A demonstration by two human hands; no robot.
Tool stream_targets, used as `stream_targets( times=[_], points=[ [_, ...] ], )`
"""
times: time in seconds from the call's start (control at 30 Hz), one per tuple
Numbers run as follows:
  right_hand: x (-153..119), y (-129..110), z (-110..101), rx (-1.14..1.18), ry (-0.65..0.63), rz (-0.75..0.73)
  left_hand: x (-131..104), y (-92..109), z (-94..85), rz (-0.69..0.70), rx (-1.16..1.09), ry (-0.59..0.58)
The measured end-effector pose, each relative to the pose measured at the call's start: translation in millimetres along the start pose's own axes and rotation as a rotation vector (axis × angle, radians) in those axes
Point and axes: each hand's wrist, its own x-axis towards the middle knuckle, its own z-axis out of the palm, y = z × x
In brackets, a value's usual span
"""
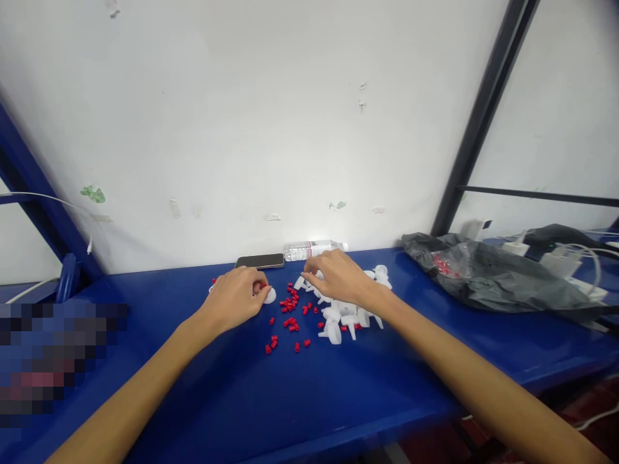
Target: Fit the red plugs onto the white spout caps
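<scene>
My left hand (236,298) is closed, thumb and fingers pinching a white nozzle cap (270,296) with a round base. A red tip cap (264,285) shows at the same fingers; whether it sits on the nozzle cannot be told. Over the far left side of a pile of white nozzle caps (348,310), my right hand (333,276) bends its fingers towards the thumb. At those fingertips is a white nozzle piece (300,282), seemingly in their pinch. Several loose red tip caps (290,303) lie scattered between the hands and nearer to me.
A dark phone (260,261) and a clear plastic bottle (314,249) lie along the wall behind the blue tabletop (309,399). At right is a black plastic bag (476,277) with a clear bag of red pieces (449,263) on it. Metal posts (476,122) flank the table.
</scene>
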Motion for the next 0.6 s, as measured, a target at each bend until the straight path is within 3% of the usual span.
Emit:
stream_targets(
  times=[0.13,0.33,0.5,0.6],
  points=[
    [-4.9,6.5,-8.1,-0.08,-0.098,0.011,1.4,-8.8,4.9,-0.022,0.036,-0.064],
    [-7.4,14.5,-10.8,-0.06,-0.242,0.055,2.5,-24.6,3.4,-0.036,0.087,-0.067],
    [-6.4,11.3,-12.1,-0.07,-0.283,0.074,3.0,-17.6,-5.1,0.015,0.013,-0.008],
    [-6.4,9.2,-13.8,-0.058,-0.27,0.067,2.0,-11.0,-6.7,0.038,-0.035,-0.033]
  ],
)
